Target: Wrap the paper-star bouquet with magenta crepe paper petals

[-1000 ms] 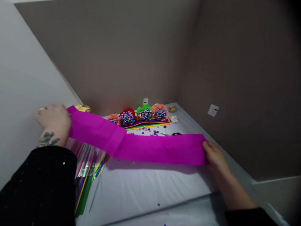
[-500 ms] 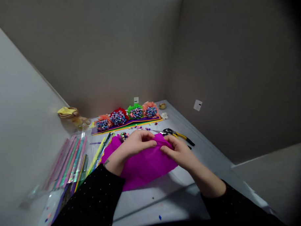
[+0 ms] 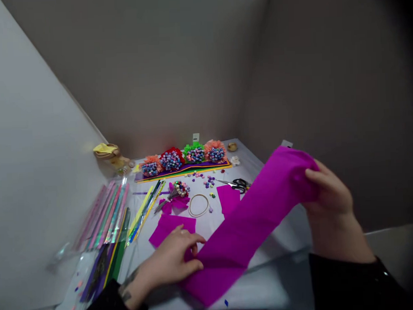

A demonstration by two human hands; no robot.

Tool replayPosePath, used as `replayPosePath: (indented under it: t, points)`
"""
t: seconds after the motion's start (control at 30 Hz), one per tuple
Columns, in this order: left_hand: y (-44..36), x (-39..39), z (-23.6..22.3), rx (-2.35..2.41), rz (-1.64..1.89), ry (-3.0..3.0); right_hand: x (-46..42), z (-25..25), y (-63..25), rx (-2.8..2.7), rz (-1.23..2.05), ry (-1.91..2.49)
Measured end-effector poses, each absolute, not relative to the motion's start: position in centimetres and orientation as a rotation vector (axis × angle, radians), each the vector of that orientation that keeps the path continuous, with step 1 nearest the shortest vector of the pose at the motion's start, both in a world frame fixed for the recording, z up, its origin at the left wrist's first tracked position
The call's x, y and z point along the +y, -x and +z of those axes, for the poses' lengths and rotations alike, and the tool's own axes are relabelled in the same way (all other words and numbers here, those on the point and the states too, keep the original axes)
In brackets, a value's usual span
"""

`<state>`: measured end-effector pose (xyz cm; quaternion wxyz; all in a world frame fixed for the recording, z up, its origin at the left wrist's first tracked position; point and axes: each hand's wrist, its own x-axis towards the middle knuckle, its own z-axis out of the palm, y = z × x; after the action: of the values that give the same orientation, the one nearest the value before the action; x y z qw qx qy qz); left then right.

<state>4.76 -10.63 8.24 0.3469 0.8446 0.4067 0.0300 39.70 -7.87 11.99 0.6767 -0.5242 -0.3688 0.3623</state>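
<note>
A long magenta strip of crepe or tissue paper slants from lower left to upper right before me. My right hand is closed on its raised end, thumb in front, the paper bunching there. Low on the left, my left hand has its thumb and curled fingers at the strip's lower edge. Some of its fingertips are hidden. A smaller magenta piece lies just beyond that hand, and another magenta piece lies behind the strip. A beaded bunch with magenta paper round its stems rests on the table.
Black-handled scissors lie partly behind the strip. A thin ring and scattered beads are mid-table. Several paper-frilled bead flowers line the back. Wrapped colourful strips lie left, and a wicker-like ornament stands at back left.
My hands have moved apart. My right hand lifted one end of the magenta paper up and right; my left hand came down and nearer. The beaded bunch, ring and smaller pieces are now uncovered.
</note>
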Motion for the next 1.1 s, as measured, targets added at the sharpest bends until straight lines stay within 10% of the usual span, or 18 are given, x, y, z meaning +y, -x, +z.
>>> replayPosePath:
  t: [0.2, 0.4, 0.67, 1.1]
  points:
    - [-7.2, -17.0, 6.2, 1.117, -0.068, -1.895, -1.4, 11.9, -36.8, -0.811, 1.096, 1.022]
    - [-5.6, -11.6, 10.9, 1.324, 1.024, -1.550, -3.1, 12.4, -29.7, -1.578, 1.578, 0.912]
    - [-8.3, -7.2, 9.9, 1.013, 1.056, -1.119, -4.7, 11.9, -29.4, -1.790, 1.314, 1.125]
    - [-9.3, -7.4, 9.9, 1.176, 0.947, -2.120, -6.5, 14.0, -28.6, -2.354, 0.591, 1.319]
